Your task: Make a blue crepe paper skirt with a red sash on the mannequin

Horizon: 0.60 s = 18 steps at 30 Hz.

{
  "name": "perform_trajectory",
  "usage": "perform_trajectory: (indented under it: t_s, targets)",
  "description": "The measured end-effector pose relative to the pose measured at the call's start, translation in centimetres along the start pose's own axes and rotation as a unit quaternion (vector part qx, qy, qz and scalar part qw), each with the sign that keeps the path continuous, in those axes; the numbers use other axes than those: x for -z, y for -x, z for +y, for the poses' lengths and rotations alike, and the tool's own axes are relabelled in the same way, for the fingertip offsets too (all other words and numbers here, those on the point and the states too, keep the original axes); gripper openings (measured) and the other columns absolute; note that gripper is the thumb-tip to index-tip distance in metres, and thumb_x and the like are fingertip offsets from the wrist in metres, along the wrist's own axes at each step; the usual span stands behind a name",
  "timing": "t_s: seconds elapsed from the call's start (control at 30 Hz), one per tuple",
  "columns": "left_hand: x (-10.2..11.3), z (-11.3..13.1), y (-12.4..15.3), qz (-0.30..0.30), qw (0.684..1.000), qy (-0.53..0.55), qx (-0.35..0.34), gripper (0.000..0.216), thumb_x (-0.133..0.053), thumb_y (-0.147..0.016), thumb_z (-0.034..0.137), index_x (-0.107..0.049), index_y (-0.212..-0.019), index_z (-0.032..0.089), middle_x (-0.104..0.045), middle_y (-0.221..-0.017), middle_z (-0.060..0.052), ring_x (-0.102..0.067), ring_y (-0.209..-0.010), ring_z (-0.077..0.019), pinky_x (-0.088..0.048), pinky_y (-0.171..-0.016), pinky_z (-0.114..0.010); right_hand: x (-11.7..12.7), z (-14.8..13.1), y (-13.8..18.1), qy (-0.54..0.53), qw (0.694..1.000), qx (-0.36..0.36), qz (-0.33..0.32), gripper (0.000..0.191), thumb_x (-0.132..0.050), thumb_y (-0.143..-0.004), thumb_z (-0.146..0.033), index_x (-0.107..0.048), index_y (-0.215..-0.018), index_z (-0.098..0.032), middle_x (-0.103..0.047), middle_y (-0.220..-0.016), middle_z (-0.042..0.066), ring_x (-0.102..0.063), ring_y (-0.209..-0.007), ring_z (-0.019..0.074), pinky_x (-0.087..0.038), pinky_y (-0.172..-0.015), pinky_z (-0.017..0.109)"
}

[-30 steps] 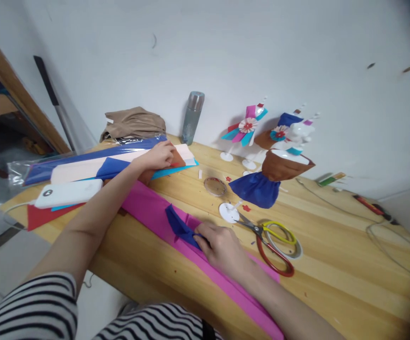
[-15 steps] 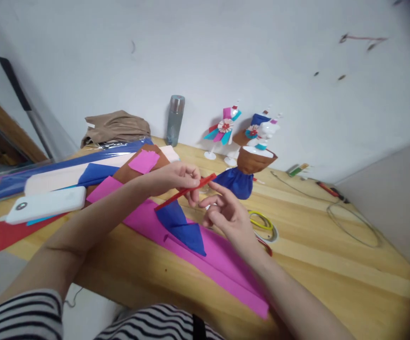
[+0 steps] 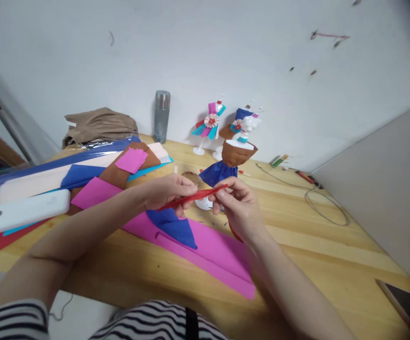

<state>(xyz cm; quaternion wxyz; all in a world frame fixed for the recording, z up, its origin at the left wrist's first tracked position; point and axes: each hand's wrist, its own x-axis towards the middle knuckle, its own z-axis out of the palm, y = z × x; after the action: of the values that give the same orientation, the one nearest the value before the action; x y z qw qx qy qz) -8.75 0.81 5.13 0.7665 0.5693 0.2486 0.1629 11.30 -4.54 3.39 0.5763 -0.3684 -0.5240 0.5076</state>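
Both my hands hold a thin red paper strip [image 3: 194, 196] above the wooden table [image 3: 318, 255]. My left hand [image 3: 169, 191] pinches its left part. My right hand [image 3: 238, 205] pinches its right end, fingers closed. Under them a long pink crepe paper sheet [image 3: 208, 248] lies flat with a blue paper piece [image 3: 174, 226] on it. Just behind my hands stands a paper doll with a blue skirt and brown top [image 3: 231, 160] on a white base.
At the left lie stacked sheets of coloured paper [image 3: 84, 172] and a white power bank [image 3: 24, 211]. At the back stand a grey bottle [image 3: 162, 115], a tan cloth [image 3: 98, 123] and another paper doll [image 3: 208, 127]. A cable [image 3: 323, 210] loops at the right; a phone [image 3: 403, 297] lies at the near right corner.
My left hand came back from the paper stack with a red strip. My right hand left the blue piece and took the strip's other end. The view swung right.
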Motion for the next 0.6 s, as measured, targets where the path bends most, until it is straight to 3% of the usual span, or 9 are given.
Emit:
perform_trajectory:
  t_s: [0.13,0.3,0.47,0.6]
  targets:
    - [-0.1,-0.3,0.0,0.045,0.998,-0.040,-0.034,0.031,-0.076,-0.074,0.037,-0.058,-0.067,0.013,-0.056,-0.049,0.004,-0.051,-0.037,-0.0059,-0.046,-0.044,-0.018,0.5,-0.1,-0.1,-0.005,1.000,0.000,-0.027,0.024,-0.075,-0.075,-0.040,-0.067,-0.086,-0.021,-0.068,-0.058,-0.002,-0.062,-0.046,0.0139,-0.048,-0.049,0.026]
    - [-0.7,-0.2,-0.2,0.141,0.976,-0.152,-0.058,0.015,-0.071,-0.075,0.023,-0.060,-0.069,0.013,-0.056,-0.046,0.006,-0.051,-0.034,-0.0056,-0.037,-0.036,-0.014,0.5,-0.2,0.1,0.005,0.998,-0.022,-0.056,0.050,-0.066,-0.077,-0.060,-0.068,-0.105,-0.019,-0.073,-0.078,0.005,-0.069,-0.062,0.0194,-0.052,-0.057,0.031]
    - [-0.8,0.0,-0.2,0.145,0.971,-0.182,-0.058,0.010,-0.067,-0.076,0.019,-0.062,-0.070,0.013,-0.056,-0.045,0.007,-0.052,-0.034,-0.0063,-0.038,-0.035,-0.014,0.0,-0.4,0.2,0.118,0.992,-0.045,0.008,0.029,-0.082,-0.069,-0.040,-0.069,-0.085,-0.020,-0.066,-0.061,-0.002,-0.061,-0.050,0.0119,-0.050,-0.053,0.026]
    - [-0.2,0.7,0.2,0.127,0.973,-0.189,-0.046,0.014,-0.071,-0.075,0.020,-0.061,-0.067,0.013,-0.058,-0.046,0.005,-0.055,-0.035,-0.0066,-0.040,-0.036,-0.014,0.2,-1.0,0.1,0.136,0.989,-0.037,0.032,0.024,-0.082,-0.069,-0.038,-0.069,-0.079,-0.021,-0.066,-0.059,-0.001,-0.061,-0.050,0.0123,-0.053,-0.053,0.027]
